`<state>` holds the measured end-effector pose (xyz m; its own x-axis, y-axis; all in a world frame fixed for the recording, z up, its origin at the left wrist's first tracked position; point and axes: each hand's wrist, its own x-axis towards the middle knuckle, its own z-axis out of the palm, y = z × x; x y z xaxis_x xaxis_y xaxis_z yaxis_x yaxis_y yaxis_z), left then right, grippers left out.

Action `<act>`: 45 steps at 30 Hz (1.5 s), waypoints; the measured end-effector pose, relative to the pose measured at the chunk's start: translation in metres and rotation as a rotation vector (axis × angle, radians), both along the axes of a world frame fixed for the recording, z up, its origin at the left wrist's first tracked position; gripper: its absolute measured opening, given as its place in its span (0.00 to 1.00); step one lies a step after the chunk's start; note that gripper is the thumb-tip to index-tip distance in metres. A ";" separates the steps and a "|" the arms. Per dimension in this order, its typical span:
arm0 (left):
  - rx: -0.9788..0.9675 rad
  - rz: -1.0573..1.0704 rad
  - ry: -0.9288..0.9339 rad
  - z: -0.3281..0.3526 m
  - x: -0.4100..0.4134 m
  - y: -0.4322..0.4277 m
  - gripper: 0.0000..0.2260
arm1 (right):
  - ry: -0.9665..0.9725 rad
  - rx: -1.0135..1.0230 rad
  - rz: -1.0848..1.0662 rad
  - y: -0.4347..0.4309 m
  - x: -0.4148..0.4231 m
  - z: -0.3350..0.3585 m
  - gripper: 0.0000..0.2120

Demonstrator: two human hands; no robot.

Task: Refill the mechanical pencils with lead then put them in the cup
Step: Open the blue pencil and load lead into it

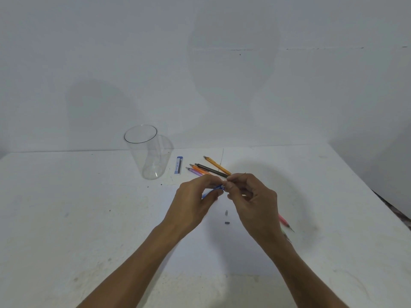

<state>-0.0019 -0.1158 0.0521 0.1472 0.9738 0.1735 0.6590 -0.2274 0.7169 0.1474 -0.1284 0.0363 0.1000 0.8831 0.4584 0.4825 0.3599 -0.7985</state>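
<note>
Cup first: the clear cup [144, 152] stands upright, up and left of the grip. It is empty, and its base shows through the wall. Just right of it, still left of the grip, the blue-and-white lead case [178, 165] lies flat; what it holds I cannot tell.

On to the surface: a white table [66, 207], scuffed and speckled, set against a plain pale wall [200, 63] where the person's shadow falls.

Now the grip itself, mid-table. The left hand [195, 196] curls its fingers round the blue pencil [211, 192], with its upper end at the fingertips. The right hand [253, 203] meets it there, thumb and forefinger pinching a thin dark stick [244, 173] whose tip pokes out above the knuckles.

The count. One cup, one lead case. Just above the grip there are four pencils fanned together: the purple pencil [194, 171], orange pencil [199, 168], black pencil [211, 170] and yellow pencil [216, 165]. Just below the grip lie two small grey bits [226, 212], apart from each other. Below and right, partly hidden behind the right wrist, are the pink pencil [283, 219] and green pencil [285, 234]. With the blue one, seven pencils show.
</note>
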 end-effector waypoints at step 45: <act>0.062 -0.007 0.006 0.004 -0.003 0.001 0.12 | -0.011 -0.119 0.092 0.009 0.006 0.007 0.08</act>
<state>-0.0049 -0.1144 0.0562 0.1554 0.9601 0.2324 0.6614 -0.2759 0.6975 0.1532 -0.1199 0.0429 0.0115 0.9367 0.3501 0.4604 0.3058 -0.8334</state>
